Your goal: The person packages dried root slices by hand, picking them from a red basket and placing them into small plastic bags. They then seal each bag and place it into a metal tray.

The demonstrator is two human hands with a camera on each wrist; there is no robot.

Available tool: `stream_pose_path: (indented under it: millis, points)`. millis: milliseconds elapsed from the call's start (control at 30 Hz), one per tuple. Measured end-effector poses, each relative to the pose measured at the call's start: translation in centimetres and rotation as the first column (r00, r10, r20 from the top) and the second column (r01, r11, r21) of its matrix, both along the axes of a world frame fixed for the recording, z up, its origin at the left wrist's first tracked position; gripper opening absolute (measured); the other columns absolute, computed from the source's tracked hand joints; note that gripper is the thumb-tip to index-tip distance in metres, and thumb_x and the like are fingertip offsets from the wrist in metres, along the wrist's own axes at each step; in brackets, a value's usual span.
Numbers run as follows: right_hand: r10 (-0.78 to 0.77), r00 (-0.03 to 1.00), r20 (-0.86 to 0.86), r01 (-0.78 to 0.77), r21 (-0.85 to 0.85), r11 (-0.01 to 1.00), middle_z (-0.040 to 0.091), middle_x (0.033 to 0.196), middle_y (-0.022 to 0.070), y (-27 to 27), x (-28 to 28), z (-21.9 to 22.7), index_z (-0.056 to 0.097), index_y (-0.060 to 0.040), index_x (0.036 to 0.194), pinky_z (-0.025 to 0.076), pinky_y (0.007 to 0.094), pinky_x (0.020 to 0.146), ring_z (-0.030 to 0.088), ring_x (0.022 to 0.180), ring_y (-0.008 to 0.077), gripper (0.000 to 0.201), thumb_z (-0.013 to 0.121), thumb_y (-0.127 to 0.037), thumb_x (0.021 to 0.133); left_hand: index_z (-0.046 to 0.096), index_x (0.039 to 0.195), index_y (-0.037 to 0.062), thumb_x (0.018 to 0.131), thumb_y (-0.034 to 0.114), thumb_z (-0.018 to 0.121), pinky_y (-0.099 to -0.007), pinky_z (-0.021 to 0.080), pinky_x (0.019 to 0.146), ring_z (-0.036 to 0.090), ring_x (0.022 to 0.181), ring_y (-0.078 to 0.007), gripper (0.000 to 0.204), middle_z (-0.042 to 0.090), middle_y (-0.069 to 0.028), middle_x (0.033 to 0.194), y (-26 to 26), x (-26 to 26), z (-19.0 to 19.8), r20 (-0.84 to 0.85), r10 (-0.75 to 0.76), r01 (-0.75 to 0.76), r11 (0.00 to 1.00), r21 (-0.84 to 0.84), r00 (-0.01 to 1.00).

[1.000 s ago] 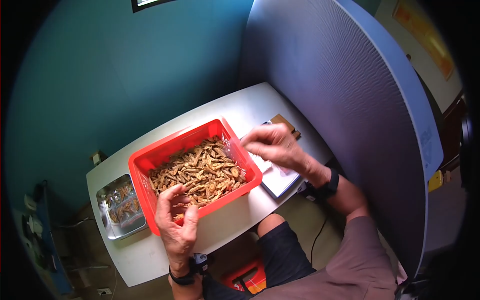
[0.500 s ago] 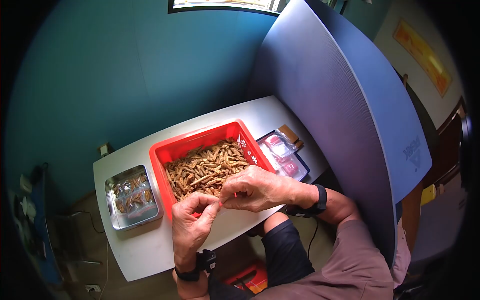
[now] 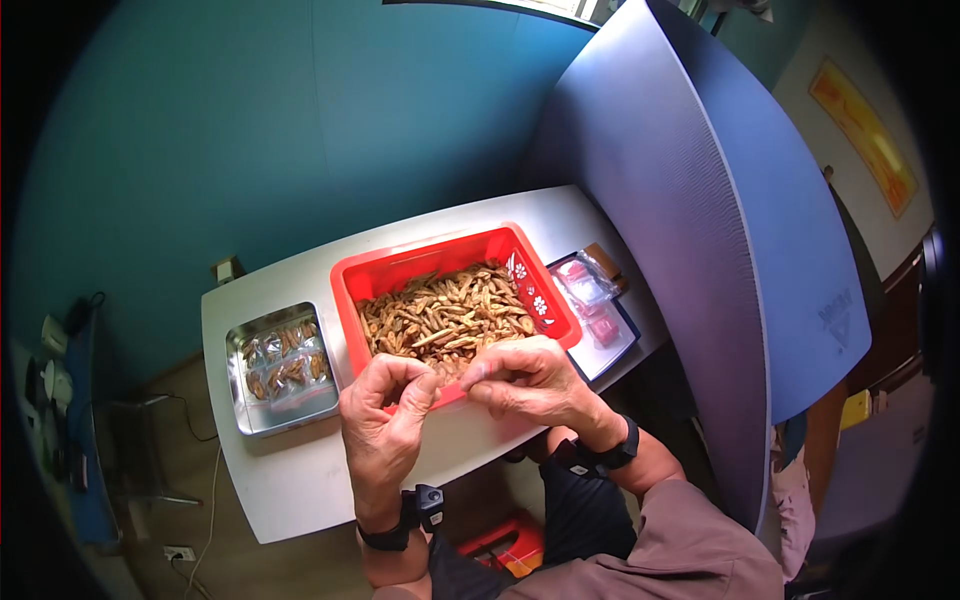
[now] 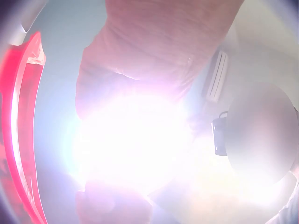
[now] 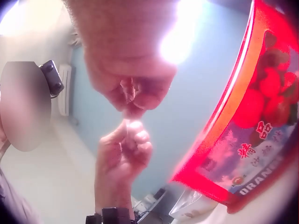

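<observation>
Over the front rim of the red basket [image 3: 357,345], filled with dried brown slices [image 3: 440,315], both hands meet fingertip to fingertip. Thumb and fingers of the left hand [image 3: 380,430] pinch one side of a thin clear piece of plastic [image 3: 452,371], seemingly a small bag. The right hand [image 3: 540,385] pinches its other side. From below, the right wrist view shows the right hand [image 5: 128,51] above the left hand [image 5: 122,156], fingertips close together. Glare covers much of the left wrist view, where part of the left hand [image 4: 149,42] shows.
Left of the basket, a metal tin [image 3: 328,408] holds several small bags of slices. On the right, a shallow tray [image 3: 625,350] holds pink packets, with a brown block [image 3: 604,262] behind. A grey-blue partition [image 3: 660,200] borders the white table [image 3: 290,500].
The right hand has come from beside the basket's right edge to the left hand, and both now pinch the plastic. Since half a second ago their fingertips have parted slightly. The head view has shifted.
</observation>
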State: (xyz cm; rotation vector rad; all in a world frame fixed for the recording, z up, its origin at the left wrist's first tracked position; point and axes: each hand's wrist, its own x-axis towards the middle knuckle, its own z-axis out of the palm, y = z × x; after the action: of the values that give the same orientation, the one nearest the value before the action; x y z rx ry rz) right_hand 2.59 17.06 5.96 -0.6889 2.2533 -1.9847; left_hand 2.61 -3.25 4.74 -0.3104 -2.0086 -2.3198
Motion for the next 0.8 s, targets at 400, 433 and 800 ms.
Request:
stream_pose_path:
  millis: [400,433,800]
  points:
    - [0.045,0.994,-0.097,-0.048,-0.025,0.999,0.074,0.088,0.006,-0.1,-1.5,0.7,0.071,0.0018,0.104,0.049,0.0211,0.053,0.061,0.058,0.0063,0.011,0.064,0.0,0.095,0.06,0.081,0.0019,0.097,0.016,0.069,-0.0213,0.044,0.056,0.053,0.061,-0.0044,0.023,0.061,-0.0002,0.067,-0.2,-0.6,-1.0,-0.072,0.048,-0.055,0.994,-0.096,0.996]
    - [0.054,0.985,-0.166,-0.055,0.0,0.999,0.072,0.083,0.0058,0.1,-2.0,0.3,0.072,0.0025,0.101,0.047,0.0217,0.052,0.061,0.058,0.0069,0.01,0.068,0.001,0.092,0.061,0.081,0.0014,0.097,0.016,0.069,-0.0219,0.044,0.055,0.053,0.059,-0.0049,0.023,0.061,-0.0006,0.065,-0.1,-0.7,-1.1,-0.073,0.059,-0.066,0.993,-0.099,0.996]
    - [-0.047,0.998,-0.046,0.039,-0.162,0.986,0.065,0.07,0.0015,1.5,-4.4,-2.5,0.07,0.0006,0.079,0.04,0.0207,0.051,0.056,0.059,0.0041,0.01,0.079,-0.001,0.082,0.062,0.106,-0.0001,0.088,0.007,0.071,-0.0272,0.051,0.066,0.062,0.078,-0.0134,0.022,0.066,-0.0086,0.092,2.1,-1.7,-1.5,-0.161,0.364,-0.388,0.91,-0.15,0.917]
